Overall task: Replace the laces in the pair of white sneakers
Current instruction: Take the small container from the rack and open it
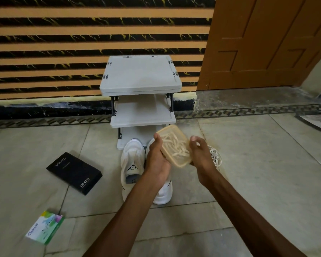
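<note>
Tilted lace tub (183,164) above sneakers (132,164): left hand (157,158) and right hand (202,158) grasp it (lid unclear); slack grip could spill laces (174,147).

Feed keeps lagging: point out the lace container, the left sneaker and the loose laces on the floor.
lace container (175,146), head view, translucent face.
left sneaker (132,166), head view, tongue label.
loose laces (216,156), head view, white coil.

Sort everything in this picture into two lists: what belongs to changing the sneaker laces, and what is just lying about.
For the job:
- white sneaker
- second sneaker
- tub, held by the left hand and right hand
- laces in the tub
- loose laces on the floor

Lying about:
- black box
- green packet
- grey rack
</note>
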`<act>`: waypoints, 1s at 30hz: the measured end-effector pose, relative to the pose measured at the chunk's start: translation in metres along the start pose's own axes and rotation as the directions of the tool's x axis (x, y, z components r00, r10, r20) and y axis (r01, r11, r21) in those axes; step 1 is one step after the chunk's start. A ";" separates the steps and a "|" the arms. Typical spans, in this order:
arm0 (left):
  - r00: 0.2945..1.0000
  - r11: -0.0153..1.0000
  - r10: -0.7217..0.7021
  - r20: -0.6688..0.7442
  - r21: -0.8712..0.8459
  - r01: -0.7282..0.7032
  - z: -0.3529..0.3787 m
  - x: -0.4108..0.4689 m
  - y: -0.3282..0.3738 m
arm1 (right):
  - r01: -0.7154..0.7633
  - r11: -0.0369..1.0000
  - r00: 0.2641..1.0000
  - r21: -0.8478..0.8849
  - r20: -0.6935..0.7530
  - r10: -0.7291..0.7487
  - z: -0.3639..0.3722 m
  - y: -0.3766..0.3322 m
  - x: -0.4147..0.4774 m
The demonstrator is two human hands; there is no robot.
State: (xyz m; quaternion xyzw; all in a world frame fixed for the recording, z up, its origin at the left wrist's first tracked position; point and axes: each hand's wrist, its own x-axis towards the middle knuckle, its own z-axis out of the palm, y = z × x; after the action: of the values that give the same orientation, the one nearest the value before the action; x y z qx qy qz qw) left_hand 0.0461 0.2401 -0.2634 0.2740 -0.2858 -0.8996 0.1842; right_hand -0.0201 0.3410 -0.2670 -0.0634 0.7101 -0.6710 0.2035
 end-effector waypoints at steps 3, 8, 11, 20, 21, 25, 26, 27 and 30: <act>0.996 0.996 0.078 -0.045 0.055 -0.076 0.002 -0.005 -0.013 | -0.295 0.912 0.956 0.286 0.080 0.284 0.007 0.006 0.002; 0.982 0.972 0.146 -0.118 0.200 -0.120 -0.003 -0.010 -0.024 | -0.375 0.788 0.923 0.488 0.115 0.368 0.010 0.005 0.003; 0.980 0.910 0.133 -0.150 0.411 -0.061 -0.006 -0.009 -0.006 | -0.244 0.921 0.955 0.303 -0.088 0.282 0.010 0.012 0.001; 0.920 0.426 0.352 -0.172 0.905 0.006 -0.014 0.006 0.034 | 0.204 0.952 0.970 -0.230 -0.082 -0.227 0.016 0.012 0.010; 0.895 0.369 0.413 -0.168 0.930 0.005 -0.014 0.007 0.033 | 0.215 0.947 0.967 -0.240 -0.085 -0.241 0.017 0.014 0.011; 0.888 0.363 0.424 -0.179 0.932 0.014 -0.018 0.010 0.026 | 0.270 0.938 0.954 -0.218 -0.075 -0.292 0.016 0.023 0.009; 0.885 0.384 0.422 -0.196 0.923 0.021 -0.018 0.012 0.025 | 0.269 0.939 0.953 -0.213 -0.082 -0.291 0.016 0.024 0.010; 0.877 0.408 0.429 -0.217 0.913 0.026 -0.019 0.012 0.024 | 0.259 0.940 0.953 -0.223 -0.099 -0.286 0.015 0.025 0.010; 0.882 0.453 0.419 -0.214 0.891 0.000 -0.017 0.015 0.020 | 0.146 0.972 0.958 -0.184 -0.218 -0.185 0.019 0.023 0.015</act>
State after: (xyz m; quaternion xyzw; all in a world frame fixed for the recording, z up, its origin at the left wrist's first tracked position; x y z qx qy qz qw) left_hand 0.0482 0.2106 -0.2687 0.4700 -0.6893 -0.5189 0.1864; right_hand -0.0229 0.3203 -0.2930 -0.0601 0.7746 -0.6271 0.0556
